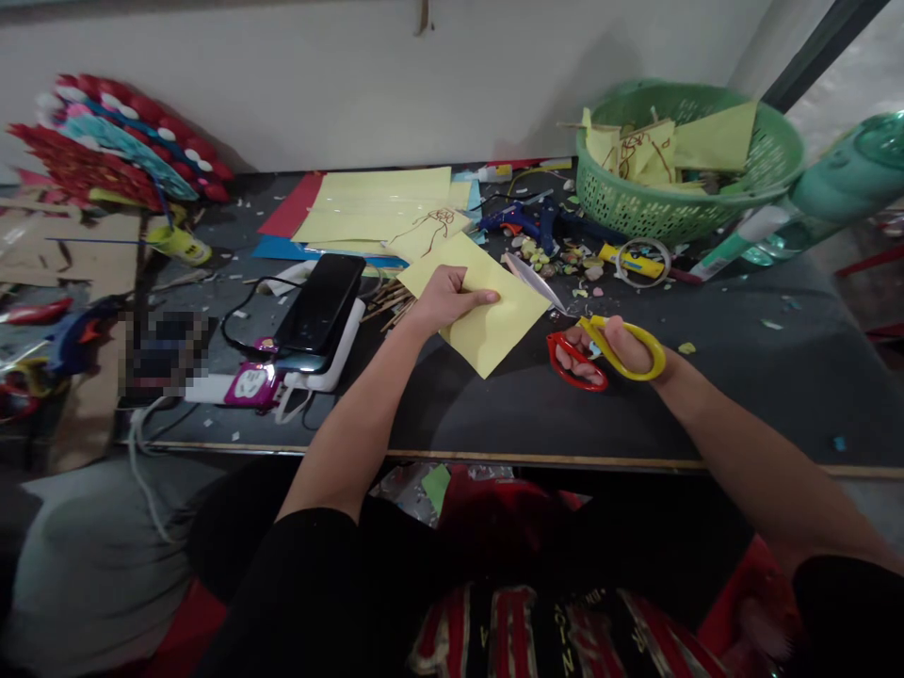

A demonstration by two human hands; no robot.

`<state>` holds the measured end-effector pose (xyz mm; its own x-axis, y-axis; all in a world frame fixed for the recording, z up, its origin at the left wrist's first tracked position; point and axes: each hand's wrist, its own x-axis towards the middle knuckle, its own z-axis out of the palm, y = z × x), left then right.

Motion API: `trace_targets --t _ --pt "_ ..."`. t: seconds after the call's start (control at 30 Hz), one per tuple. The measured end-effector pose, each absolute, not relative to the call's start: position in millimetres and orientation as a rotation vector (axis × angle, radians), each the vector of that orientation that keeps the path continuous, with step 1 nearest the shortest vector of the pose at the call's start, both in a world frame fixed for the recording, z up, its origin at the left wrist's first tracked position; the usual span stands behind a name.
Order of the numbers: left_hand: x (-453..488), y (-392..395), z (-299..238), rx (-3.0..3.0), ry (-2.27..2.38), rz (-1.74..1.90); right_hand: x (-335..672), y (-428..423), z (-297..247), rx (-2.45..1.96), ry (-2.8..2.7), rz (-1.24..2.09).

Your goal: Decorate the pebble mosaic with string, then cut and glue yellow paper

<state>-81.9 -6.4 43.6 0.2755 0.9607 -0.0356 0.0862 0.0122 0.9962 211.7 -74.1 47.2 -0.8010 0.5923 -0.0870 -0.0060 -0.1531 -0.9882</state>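
Note:
My left hand is closed on a folded yellow paper sheet and holds it just above the dark table. To its right, my right hand has its fingers through the red and yellow handles of a pair of scissors. The scissor blades point up and left and are parted at the paper's right edge.
A green basket of yellow paper pieces stands at the back right, beside a teal bottle. Yellow, red and blue sheets, a blue glue gun and scraps lie behind. A black phone rests on a power bank at left.

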Motion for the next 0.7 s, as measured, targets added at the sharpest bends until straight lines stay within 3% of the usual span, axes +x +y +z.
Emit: trace_targets --t 0.7 --pt "-87 -1 35 1.419 1.065 0.933 217 -67 32 -0.714 -1.734 2.037"
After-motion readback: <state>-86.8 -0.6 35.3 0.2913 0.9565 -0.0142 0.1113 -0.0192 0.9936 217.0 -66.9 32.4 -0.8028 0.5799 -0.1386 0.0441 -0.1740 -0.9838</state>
